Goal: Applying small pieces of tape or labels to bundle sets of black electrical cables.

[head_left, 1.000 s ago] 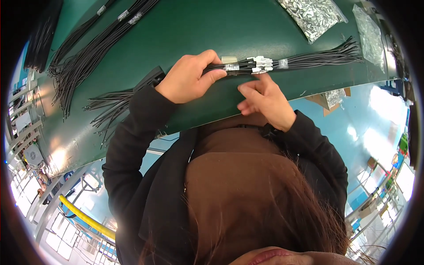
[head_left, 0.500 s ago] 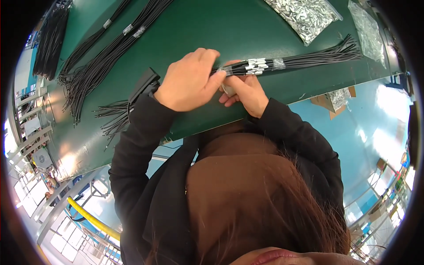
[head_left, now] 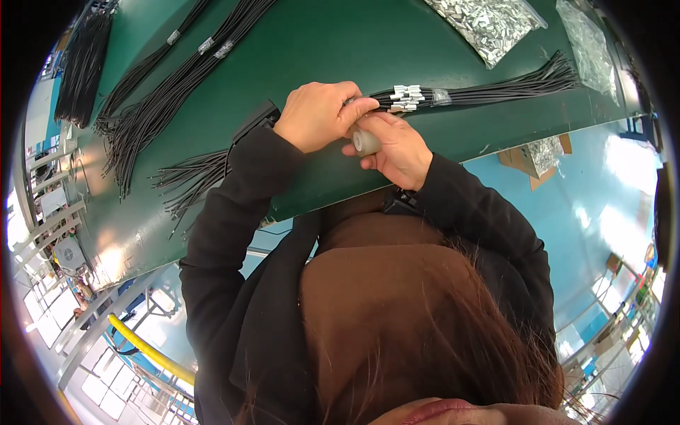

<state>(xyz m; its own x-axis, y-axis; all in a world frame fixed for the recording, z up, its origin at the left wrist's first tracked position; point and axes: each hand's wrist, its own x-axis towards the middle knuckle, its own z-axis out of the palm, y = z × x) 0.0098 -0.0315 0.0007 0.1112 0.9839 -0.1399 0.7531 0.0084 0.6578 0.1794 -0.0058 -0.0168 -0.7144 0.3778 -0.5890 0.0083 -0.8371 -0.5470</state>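
Observation:
A bundle of black cables (head_left: 489,94) lies across the green table, with white metallic connectors (head_left: 406,98) clustered near its middle and a band of clear tape (head_left: 440,96) just right of them. My left hand (head_left: 322,117) is closed around the bundle, left of the connectors. Right beside it, my right hand (head_left: 398,147) grips a small roll of clear tape (head_left: 365,142), its hollow core facing me. The bundle's loose cable ends (head_left: 195,180) fan out past my left wrist. The stretch of cable under my left fingers is hidden.
More black cable bundles (head_left: 159,106), taped in places, lie at the left. A clear bag of small metal connectors (head_left: 489,28) sits at the far right, beside a crumpled clear plastic bag (head_left: 589,53). Below the table edge (head_left: 496,150) stands an open cardboard box (head_left: 528,161).
The tape roll has come into fuller view as my right hand moved slightly down from the bundle. My left hand has shifted right, its thumb now over the cables.

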